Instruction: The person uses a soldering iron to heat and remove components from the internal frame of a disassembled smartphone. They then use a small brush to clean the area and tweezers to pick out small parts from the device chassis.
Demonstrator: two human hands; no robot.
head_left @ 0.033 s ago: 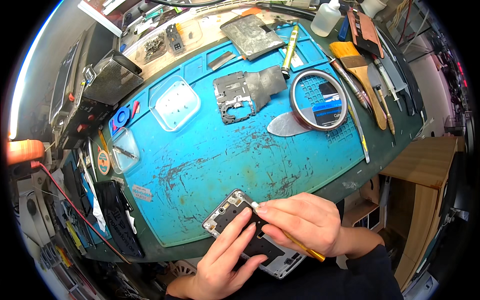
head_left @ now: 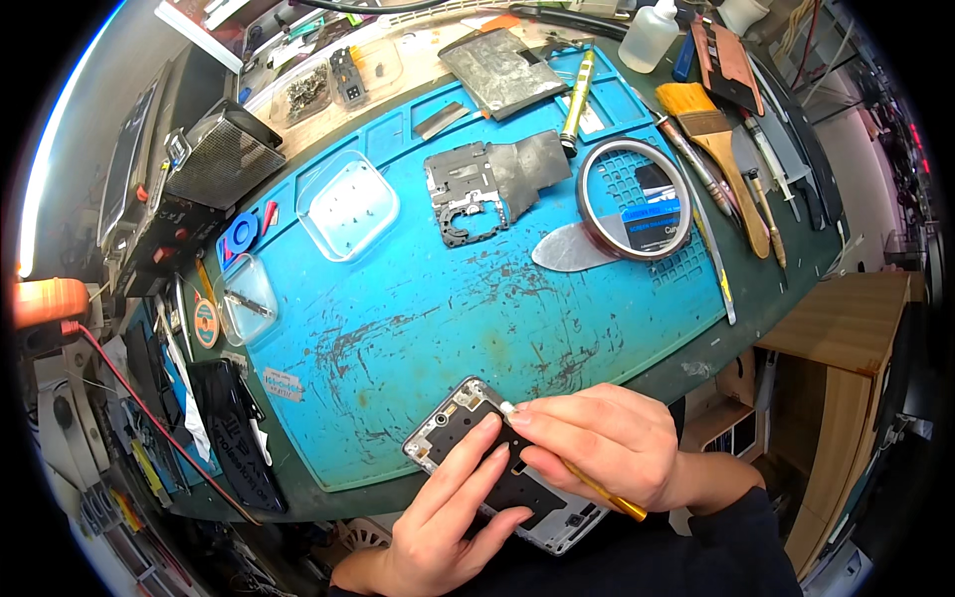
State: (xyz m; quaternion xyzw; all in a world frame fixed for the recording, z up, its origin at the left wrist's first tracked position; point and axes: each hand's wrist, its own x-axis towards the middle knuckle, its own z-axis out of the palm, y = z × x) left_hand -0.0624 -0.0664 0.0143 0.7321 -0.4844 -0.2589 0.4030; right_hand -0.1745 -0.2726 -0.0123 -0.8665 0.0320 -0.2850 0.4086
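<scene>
Nothing shifted: left hand [head_left: 448, 517] still presses opened grey phone chassis [head_left: 497, 468] flat; right hand [head_left: 597, 443] still pinches brass-handled tool [head_left: 597, 491] at its top edge, so same step under way

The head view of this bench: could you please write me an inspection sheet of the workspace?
Surface: scuffed blue silicone work mat on a dark green bench.
Job's things: opened grey phone body at the mat's near edge; thin yellow-handled tool.
Clutter: clear square plastic tray, brown tape roll, wooden flat brush, grey metal phone frame.
Grippers: left hand steadies the phone; right hand holds the tool on it.
Cables: red wire at left.
Surroundings: wooden cabinet at right.
</scene>
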